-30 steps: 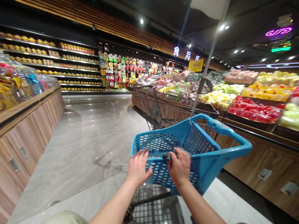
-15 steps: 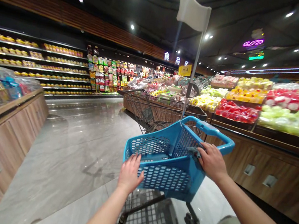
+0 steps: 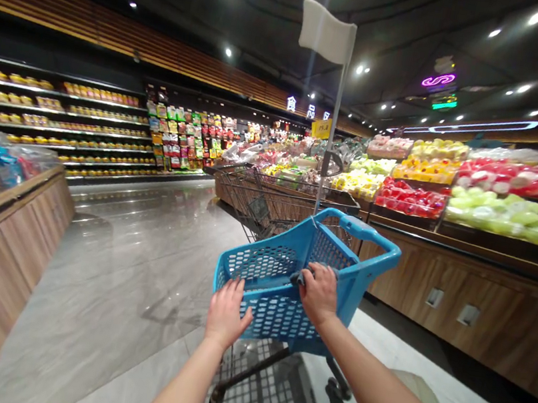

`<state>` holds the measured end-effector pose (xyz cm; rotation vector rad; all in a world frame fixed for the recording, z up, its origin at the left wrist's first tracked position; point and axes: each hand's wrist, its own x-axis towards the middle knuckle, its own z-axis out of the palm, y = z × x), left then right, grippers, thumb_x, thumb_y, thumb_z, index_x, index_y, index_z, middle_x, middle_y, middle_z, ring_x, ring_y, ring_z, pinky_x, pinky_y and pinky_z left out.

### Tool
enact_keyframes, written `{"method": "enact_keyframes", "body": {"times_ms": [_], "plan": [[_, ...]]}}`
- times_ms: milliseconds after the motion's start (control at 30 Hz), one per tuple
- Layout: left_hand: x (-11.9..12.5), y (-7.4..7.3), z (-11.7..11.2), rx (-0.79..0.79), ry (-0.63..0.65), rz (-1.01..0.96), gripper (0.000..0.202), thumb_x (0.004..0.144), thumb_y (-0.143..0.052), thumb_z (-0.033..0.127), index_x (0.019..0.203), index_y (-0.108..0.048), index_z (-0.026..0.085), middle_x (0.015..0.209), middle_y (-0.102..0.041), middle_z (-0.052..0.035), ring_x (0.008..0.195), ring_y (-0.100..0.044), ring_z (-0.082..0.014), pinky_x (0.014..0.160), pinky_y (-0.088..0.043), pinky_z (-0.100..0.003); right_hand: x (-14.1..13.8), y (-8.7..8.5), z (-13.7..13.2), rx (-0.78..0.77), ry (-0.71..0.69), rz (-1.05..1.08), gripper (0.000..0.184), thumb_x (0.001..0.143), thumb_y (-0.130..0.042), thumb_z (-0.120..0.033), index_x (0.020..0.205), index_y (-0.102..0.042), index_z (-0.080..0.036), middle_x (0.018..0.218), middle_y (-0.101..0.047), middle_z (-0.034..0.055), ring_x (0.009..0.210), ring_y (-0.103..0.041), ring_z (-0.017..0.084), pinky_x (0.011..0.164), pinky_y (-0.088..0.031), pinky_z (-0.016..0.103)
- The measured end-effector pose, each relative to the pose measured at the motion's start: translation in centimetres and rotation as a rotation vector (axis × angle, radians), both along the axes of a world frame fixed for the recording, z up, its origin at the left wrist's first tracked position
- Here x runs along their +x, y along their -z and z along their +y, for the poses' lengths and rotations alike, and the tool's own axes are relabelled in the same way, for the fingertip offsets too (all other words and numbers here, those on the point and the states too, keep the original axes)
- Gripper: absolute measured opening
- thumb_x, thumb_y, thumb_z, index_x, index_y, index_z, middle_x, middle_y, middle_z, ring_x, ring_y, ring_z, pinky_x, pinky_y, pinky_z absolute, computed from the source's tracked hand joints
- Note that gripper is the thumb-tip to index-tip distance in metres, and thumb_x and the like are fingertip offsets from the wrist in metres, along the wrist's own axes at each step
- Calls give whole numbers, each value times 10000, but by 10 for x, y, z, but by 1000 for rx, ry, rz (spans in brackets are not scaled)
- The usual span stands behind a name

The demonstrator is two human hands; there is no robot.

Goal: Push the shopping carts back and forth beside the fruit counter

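— Supermarket aisle, glossy grey floor (image 3: 138,263). Anything at nine o'clock?

— Wooden display counter (image 3: 1,235) with bagged goods on top; dark wall shelves (image 3: 59,116) of yellow packs beyond, toward ten o'clock.

— And straight ahead?

— Blue plastic basket (image 3: 282,277) at twelve o'clock, seated on a dark wire cart frame (image 3: 261,389). Perforated walls, smooth thick rim, looped handle (image 3: 375,234) at the far right end. Long axis running from seven o'clock up to one o'clock. Thin pole with a white flag (image 3: 327,32) rising from the basket's far side.

— Hands?

— Left hand (image 3: 226,313) flat against the near wall just under the rim, fingers spread, pressing rather than clasping. Right hand (image 3: 318,293) on the right rim, fingers curled down over a small dark grey cloth (image 3: 299,277), pinning it to the plastic.

— Which hand lies nearer the handle?

— Right one; handle sits at one o'clock from that grip, well apart from the left.

— Farther right?

— Metal wire carts (image 3: 258,203) parked beyond the basket, then a wood-fronted produce stand (image 3: 460,304) at two o'clock, heaped with red, yellow and green wrapped fruit.
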<state>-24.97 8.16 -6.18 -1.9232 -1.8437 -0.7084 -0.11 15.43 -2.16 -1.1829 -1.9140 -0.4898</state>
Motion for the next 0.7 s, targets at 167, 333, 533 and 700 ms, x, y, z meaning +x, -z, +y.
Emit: {"method": "enact_keyframes", "body": {"times_ms": [167,333,533,700], "plan": [[-5,-2,-8,28,-6,11,605,819,-540,308,1392,-471,124,1406,-537,-157,1297,-467,-297,1073,-361,-457,-24,4,-5,-52,-44,39,198,851,-569,-256,1031,-644,-230,1225,-578,90,1201,-437,266,1127,-230,468],[-15,7,-3,60,33,31,591,818,-516,300,1380,-488,116,1382,-563,-146,1278,-485,-287,1065,-369,-458,-24,8,-2,-66,-57,41,200,851,-574,-276,1032,-649,-242,1234,-588,71,1213,-440,251,1126,-225,449],[-34,26,14,152,38,61,592,819,-502,284,1393,-478,142,1376,-570,-120,1274,-487,-279,1058,-376,-445,-22,12,9,-4,-116,-18,236,816,-625,-280,1050,-645,-262,1262,-591,57,1216,-455,257,1116,-234,444],[-42,30,19,183,68,103,628,819,-513,280,1428,-428,154,1396,-551,-121,1285,-480,-279,1039,-397,-426,12,-14,22,14,-196,-313,247,799,-642,-250,1045,-646,-238,1190,-632,71,1093,-531,245,1041,-321,403]]}}
